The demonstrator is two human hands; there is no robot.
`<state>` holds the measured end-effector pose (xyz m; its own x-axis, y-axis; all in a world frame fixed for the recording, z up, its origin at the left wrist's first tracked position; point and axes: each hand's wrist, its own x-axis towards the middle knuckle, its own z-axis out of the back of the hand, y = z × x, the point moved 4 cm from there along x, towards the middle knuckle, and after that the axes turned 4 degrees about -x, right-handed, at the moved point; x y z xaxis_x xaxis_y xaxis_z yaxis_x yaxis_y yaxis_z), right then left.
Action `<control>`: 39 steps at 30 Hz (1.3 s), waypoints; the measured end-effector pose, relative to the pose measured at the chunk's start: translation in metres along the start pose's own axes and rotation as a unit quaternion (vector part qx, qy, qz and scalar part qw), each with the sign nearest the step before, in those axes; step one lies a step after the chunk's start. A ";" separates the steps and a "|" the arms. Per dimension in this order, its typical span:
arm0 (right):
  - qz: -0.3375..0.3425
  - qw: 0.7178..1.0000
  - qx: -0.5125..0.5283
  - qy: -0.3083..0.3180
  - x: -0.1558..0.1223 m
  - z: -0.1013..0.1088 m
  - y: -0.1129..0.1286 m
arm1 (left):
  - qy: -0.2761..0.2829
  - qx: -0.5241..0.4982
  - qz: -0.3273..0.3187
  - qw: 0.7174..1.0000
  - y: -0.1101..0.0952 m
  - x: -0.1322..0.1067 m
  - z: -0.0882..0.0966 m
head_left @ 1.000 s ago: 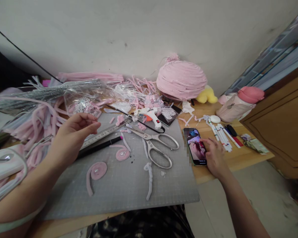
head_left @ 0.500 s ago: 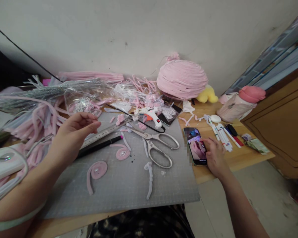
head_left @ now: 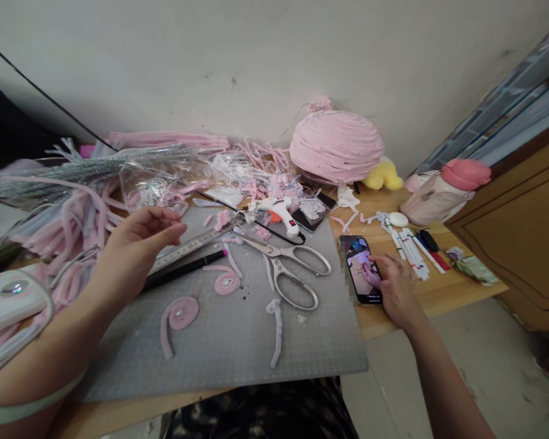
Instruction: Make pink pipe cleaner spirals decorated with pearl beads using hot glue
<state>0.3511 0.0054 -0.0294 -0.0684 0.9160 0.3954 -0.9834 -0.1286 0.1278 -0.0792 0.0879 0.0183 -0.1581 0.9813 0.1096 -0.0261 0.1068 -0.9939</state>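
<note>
My left hand (head_left: pixel 144 244) hovers over the left part of the grey cutting mat (head_left: pixel 238 360), fingers loosely bent, a gap between thumb and fingers, nothing seen in it. Beneath it lie a steel ruler (head_left: pixel 187 247) and a black marker (head_left: pixel 187 269). A smartphone (head_left: pixel 360 280) lies on the wooden table at the mat's right edge, and my right hand (head_left: pixel 397 289) reaches over its right side, index finger at the lit screen. Two pink pipe-cleaner spirals, one with a bead cluster (head_left: pixel 227 282) and one with a single bead (head_left: pixel 179 313), rest on the mat near silver scissors (head_left: pixel 295 271).
A white glue gun (head_left: pixel 281 216) and bags of pearl beads (head_left: pixel 312 209) lie behind the scissors. Pipe-cleaner bundles (head_left: pixel 80 225) crowd the left. A pink wrapped dome (head_left: pixel 336 146) stands by the wall. White markers (head_left: pixel 409 253) and a pink-lidded bottle (head_left: pixel 439 192) are at right.
The picture on the phone's screen has changed. Both hands stay almost where they were.
</note>
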 end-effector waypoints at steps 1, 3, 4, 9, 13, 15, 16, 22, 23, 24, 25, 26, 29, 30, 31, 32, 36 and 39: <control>0.001 1.000 0.003 0.000 0.000 0.000 0.000 | 0.001 0.000 0.001 1.000 0.000 0.000 0.000; 0.002 1.000 0.008 0.000 0.000 0.000 0.000 | 0.003 0.001 0.002 1.000 -0.001 -0.001 0.000; 0.002 1.000 0.008 0.000 0.000 0.001 0.001 | 0.004 0.001 0.004 1.000 -0.001 -0.001 0.000; -0.001 1.000 0.009 -0.001 0.001 0.002 0.002 | 0.007 -0.001 0.001 1.000 0.000 0.000 -0.001; 0.009 1.000 0.002 -0.001 0.001 0.001 0.001 | 0.010 0.009 0.000 1.000 -0.001 -0.001 -0.001; 0.012 1.000 -0.002 -0.002 0.000 0.000 0.000 | 0.009 0.009 0.002 1.000 -0.001 -0.001 -0.001; 0.012 1.000 -0.003 -0.003 0.000 -0.001 -0.001 | 0.009 0.009 0.001 1.000 -0.001 -0.001 0.000; 0.007 1.000 0.003 -0.004 0.000 0.000 0.000 | 0.009 0.009 -0.005 1.000 -0.002 0.000 0.001; 0.006 1.000 0.004 -0.003 0.000 0.000 0.000 | 0.008 0.010 -0.005 1.000 -0.002 0.000 0.000; 0.005 1.000 0.005 -0.003 0.000 0.000 0.000 | 0.007 0.011 -0.003 1.000 -0.002 -0.001 0.000; 0.005 1.000 0.006 -0.005 0.000 0.001 0.000 | 0.005 0.012 -0.002 1.000 -0.002 -0.001 0.000; 0.006 1.000 0.006 -0.007 0.000 0.001 0.001 | 0.003 0.013 0.000 1.000 -0.003 -0.001 0.000; 0.006 1.000 0.006 -0.013 0.000 0.001 0.001 | 0.001 0.011 0.000 1.000 -0.003 -0.001 -0.001; 0.007 1.000 0.007 -0.012 -0.001 0.001 0.001 | 0.001 0.010 -0.002 1.000 -0.003 -0.001 -0.001; 0.007 1.000 0.008 -0.011 -0.001 0.001 0.001 | 0.002 0.008 -0.003 1.000 -0.003 -0.001 -0.001; 0.007 1.000 0.009 -0.010 -0.001 0.001 0.001 | 0.003 0.007 -0.003 1.000 -0.003 -0.001 -0.001; 0.006 1.000 0.007 -0.015 0.000 0.002 0.001 | 0.005 0.005 -0.003 1.000 -0.003 -0.002 0.000; 0.012 1.000 0.007 -0.015 0.000 0.002 0.002 | 0.006 0.005 -0.002 1.000 -0.002 -0.001 0.001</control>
<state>0.3497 0.0046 -0.0275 -0.0871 0.9005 0.4261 -0.9791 -0.1562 0.1300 -0.0797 0.0863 0.0206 -0.1458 0.9828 0.1137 -0.0363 0.1095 -0.9933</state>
